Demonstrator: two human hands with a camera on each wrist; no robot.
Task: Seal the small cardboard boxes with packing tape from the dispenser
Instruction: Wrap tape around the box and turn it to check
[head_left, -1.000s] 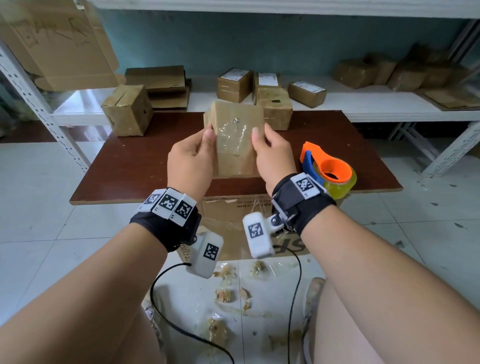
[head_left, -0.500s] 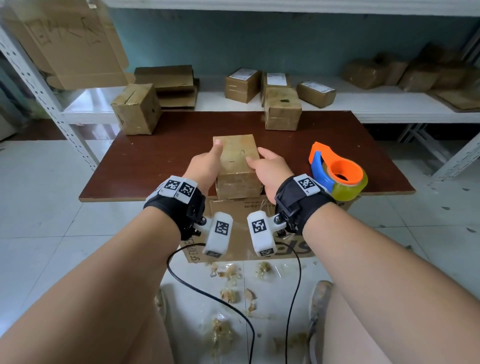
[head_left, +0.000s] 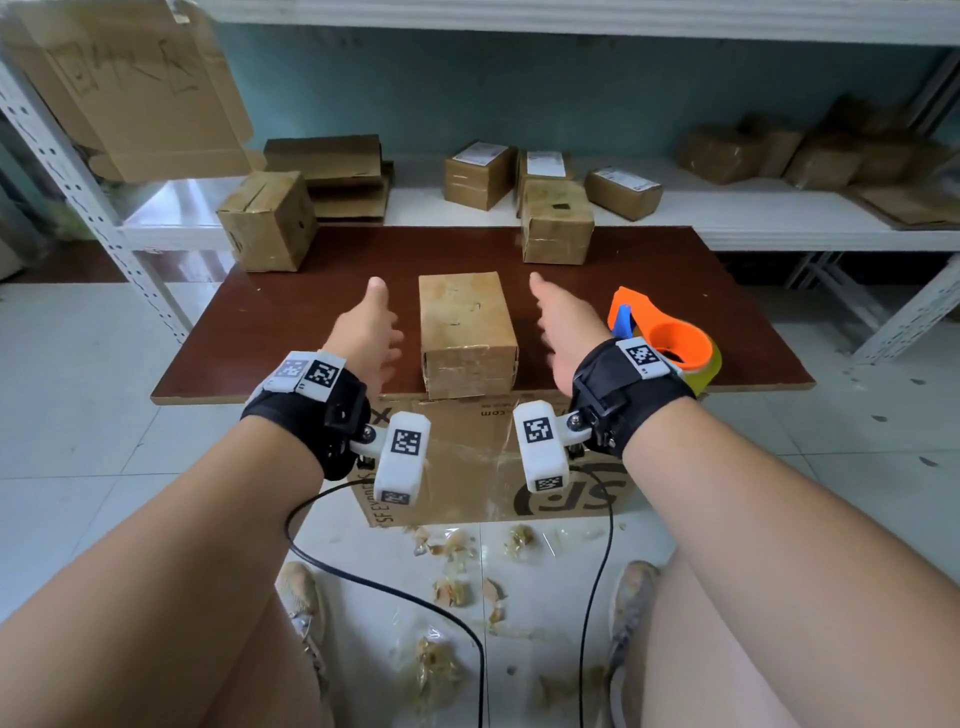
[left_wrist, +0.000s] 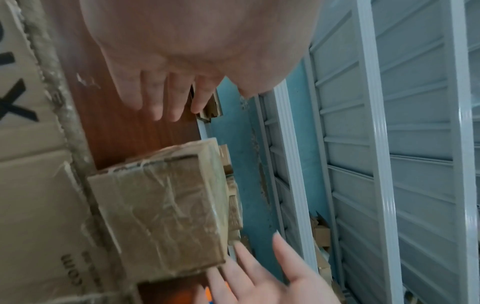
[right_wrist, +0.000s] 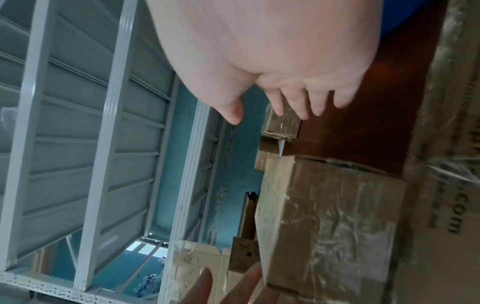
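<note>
Both hands have let go: left hand (head_left: 366, 332) spread, empty, beside the box (head_left: 465, 332) at the board's (head_left: 311, 291) near edge, lengthwise away; right hand (head_left: 566, 332) spread, empty, nearer the dispenser (head_left: 670, 338).

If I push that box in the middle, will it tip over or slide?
The taped cardboard box lies flat on the brown board, so it would probably slide, not tip. Its glossy tape wrapping may feel slippery. It looks stiff and probably light, being small.

The right hand (head_left: 566, 332) and its wristband hide part of the tape dispenser (head_left: 670, 340); far-shelf boxes (head_left: 810, 148) are blurred.
</note>
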